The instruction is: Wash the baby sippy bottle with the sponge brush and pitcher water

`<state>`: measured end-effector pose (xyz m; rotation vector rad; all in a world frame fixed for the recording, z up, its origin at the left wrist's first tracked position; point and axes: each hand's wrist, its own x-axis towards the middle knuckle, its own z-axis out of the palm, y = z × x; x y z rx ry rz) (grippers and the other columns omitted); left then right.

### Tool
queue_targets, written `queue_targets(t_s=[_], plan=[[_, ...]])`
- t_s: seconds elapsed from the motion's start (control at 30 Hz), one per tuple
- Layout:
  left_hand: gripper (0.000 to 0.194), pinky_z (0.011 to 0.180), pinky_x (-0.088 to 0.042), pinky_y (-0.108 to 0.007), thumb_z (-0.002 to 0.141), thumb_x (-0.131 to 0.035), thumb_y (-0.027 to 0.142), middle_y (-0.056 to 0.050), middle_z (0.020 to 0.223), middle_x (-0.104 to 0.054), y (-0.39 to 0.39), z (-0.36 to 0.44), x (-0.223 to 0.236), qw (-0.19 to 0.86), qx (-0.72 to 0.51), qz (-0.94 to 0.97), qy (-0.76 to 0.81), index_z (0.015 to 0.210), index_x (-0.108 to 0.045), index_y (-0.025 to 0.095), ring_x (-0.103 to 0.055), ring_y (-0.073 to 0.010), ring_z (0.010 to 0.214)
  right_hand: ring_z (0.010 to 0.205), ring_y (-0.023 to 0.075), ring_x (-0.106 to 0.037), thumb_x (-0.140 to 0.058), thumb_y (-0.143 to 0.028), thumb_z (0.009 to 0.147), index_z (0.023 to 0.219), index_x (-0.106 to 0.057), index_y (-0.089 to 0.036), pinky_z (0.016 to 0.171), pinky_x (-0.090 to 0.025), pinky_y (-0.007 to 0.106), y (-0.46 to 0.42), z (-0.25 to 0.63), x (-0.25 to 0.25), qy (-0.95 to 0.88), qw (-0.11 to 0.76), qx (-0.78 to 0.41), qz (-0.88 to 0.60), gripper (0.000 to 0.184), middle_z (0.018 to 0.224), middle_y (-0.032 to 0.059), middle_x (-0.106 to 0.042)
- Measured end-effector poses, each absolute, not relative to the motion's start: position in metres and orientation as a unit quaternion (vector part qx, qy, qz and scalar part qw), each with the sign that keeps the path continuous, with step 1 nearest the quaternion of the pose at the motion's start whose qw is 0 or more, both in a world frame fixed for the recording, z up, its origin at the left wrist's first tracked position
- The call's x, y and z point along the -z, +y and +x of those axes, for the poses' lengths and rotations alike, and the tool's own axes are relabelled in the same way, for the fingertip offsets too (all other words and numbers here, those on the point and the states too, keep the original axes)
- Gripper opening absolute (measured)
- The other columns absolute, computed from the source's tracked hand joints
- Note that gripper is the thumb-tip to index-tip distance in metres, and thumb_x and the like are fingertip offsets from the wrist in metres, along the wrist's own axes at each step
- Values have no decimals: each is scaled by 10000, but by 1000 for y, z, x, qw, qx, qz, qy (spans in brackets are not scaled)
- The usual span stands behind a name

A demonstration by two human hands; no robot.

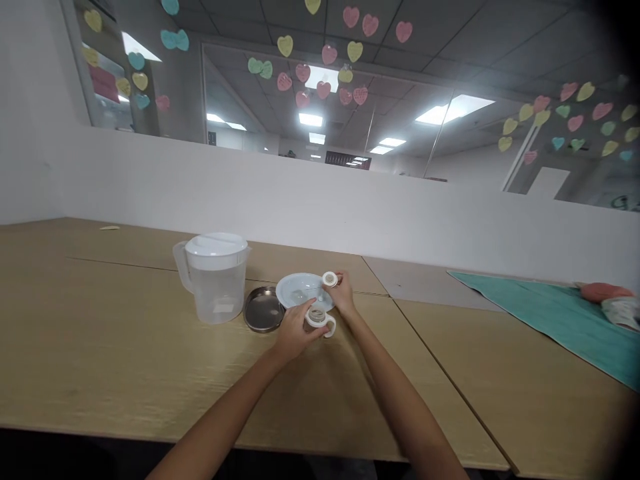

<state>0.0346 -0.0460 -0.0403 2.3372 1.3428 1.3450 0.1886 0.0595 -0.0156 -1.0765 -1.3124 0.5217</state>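
Observation:
My left hand (294,331) is closed around a small clear jar (317,315) with a white collar and a white loop handle. The jar's mouth is uncovered and faces up. Between the fingers of my right hand (343,295) is a round white lid (329,279), held up with its underside toward me. A thin line, perhaps a rod or spoon, runs left from the lid; I cannot make out what it is. Just behind both hands sits a pale bowl (287,285) with something whitish or clear in it. A round metal dish (264,310) is left of my left hand.
A clear plastic pitcher (220,287) with a white lid stands left of the metal dish. On the right, a green cloth (545,313) lies on the table (125,353), with a red and white item (607,293) on it. A white wall with windows rises behind.

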Motion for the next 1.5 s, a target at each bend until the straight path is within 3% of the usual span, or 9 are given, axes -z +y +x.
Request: queue_targets(t_s=[0.17, 0.4, 0.5, 0.57, 0.73, 0.9, 1.03, 1.23, 1.5], plan=[[636, 952, -383, -408, 730, -598, 533, -82, 1205, -566, -46, 34, 40, 64, -442, 782, 435, 1261, -455, 214, -508, -256, 1108, 755, 154, -495, -661, -276, 519, 822, -471, -183, 713, -406, 288, 61, 169, 16, -666, 550, -87, -497, 369, 827, 2, -528], [636, 958, -375, -404, 750, -570, 544, -78, 1244, -540, -44, 34, 39, 58, -433, 793, 424, 1282, -432, 223, -489, -260, 1137, 595, 125, -500, -650, -423, 644, 669, -572, -167, 576, -368, 242, 52, 174, 7, -766, 350, -167, -513, 269, 648, -5, -575], [625, 951, -378, -395, 758, -559, 546, -73, 1246, -539, -44, 34, 38, 57, -430, 798, 419, 1278, -432, 223, -488, -253, 1134, 585, 122, -497, -677, -334, 624, 665, -588, -164, 560, -362, 233, 51, 183, 2, -793, 312, -151, -501, 196, 646, -5, -586], [614, 949, -376, -393, 767, -552, 541, -73, 1243, -541, -44, 34, 38, 55, -425, 802, 416, 1278, -428, 224, -492, -249, 1126, 614, 131, -503, -686, -229, 593, 714, -602, -163, 583, -372, 239, 50, 187, -1, -806, 307, -132, -489, 161, 680, -1, -595], [681, 960, -364, -394, 758, -558, 547, -90, 1265, -520, -44, 34, 38, 50, -427, 795, 428, 1320, -377, 206, -483, -255, 1136, 742, 155, -528, -633, -66, 576, 965, -604, -176, 705, -407, 268, 48, 192, -7, -816, 318, -99, -472, 405, 848, 26, -613], [707, 964, -355, -398, 755, -548, 559, -95, 1280, -502, -46, 33, 37, 71, -423, 792, 434, 1339, -348, 214, -473, -260, 1143, 828, 162, -515, -580, -35, 583, 894, -595, -151, 763, -414, 277, 46, 194, -13, -809, 339, -51, -477, 332, 897, 53, -560], [723, 956, -363, -398, 763, -558, 533, -98, 1226, -532, -46, 33, 41, 110, -447, 782, 420, 1360, -307, 211, -487, -254, 1114, 814, 144, -517, -643, -90, 569, 886, -569, -151, 750, -423, 268, 47, 195, -21, -780, 393, -113, -474, 332, 931, 39, -556], [454, 975, -367, -381, 908, -373, 353, -121, 1226, -505, -44, 30, 40, 94, -646, 641, 405, 1326, -329, 181, -484, -206, 1126, 680, 109, -509, -729, -300, 567, 891, -543, -184, 635, -403, 236, 11, 182, -52, -782, 411, -200, -424, 391, 850, -16, -566], [571, 984, -375, -380, 830, -542, 345, -136, 1288, -464, -43, 19, 34, -18, -654, 659, 371, 1334, -325, 186, -450, -239, 1185, 605, 109, -420, -625, -482, 704, 826, -481, -183, 542, -268, 218, -56, 145, -76, -836, 353, -91, -409, 354, 683, -37, -496]])
